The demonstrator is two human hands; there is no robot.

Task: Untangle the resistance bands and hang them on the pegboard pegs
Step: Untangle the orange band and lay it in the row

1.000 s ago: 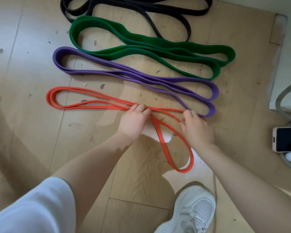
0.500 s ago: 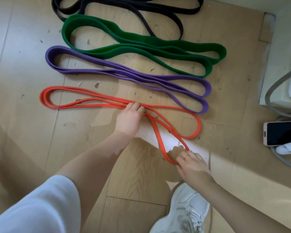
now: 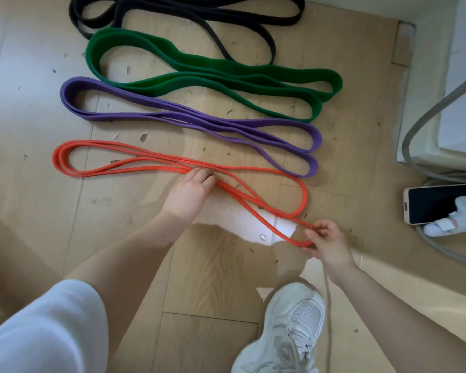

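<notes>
Four resistance bands lie in rows on the wooden floor. The thin orange band (image 3: 97,146) is nearest me. My left hand (image 3: 190,192) presses its crossed middle flat against the floor. My right hand (image 3: 327,242) pinches the end of one orange loop near the floor, pulled toward me and to the right. A second orange loop (image 3: 304,195) curls just beyond it. Behind lie the purple band (image 3: 73,90), the wide green band (image 3: 97,41) and the black band (image 3: 77,16). No pegboard is in view.
A phone (image 3: 436,203) lies on the floor at the right beside a white soft toy (image 3: 457,219) and grey cables (image 3: 414,125). A white unit (image 3: 460,109) stands at the right edge. My white shoe (image 3: 288,332) is near the bottom.
My right hand left the band's crossing, took hold of the near loop's end and drew it out to the right. My left hand stayed on the crossed middle. The camera shifted slightly.
</notes>
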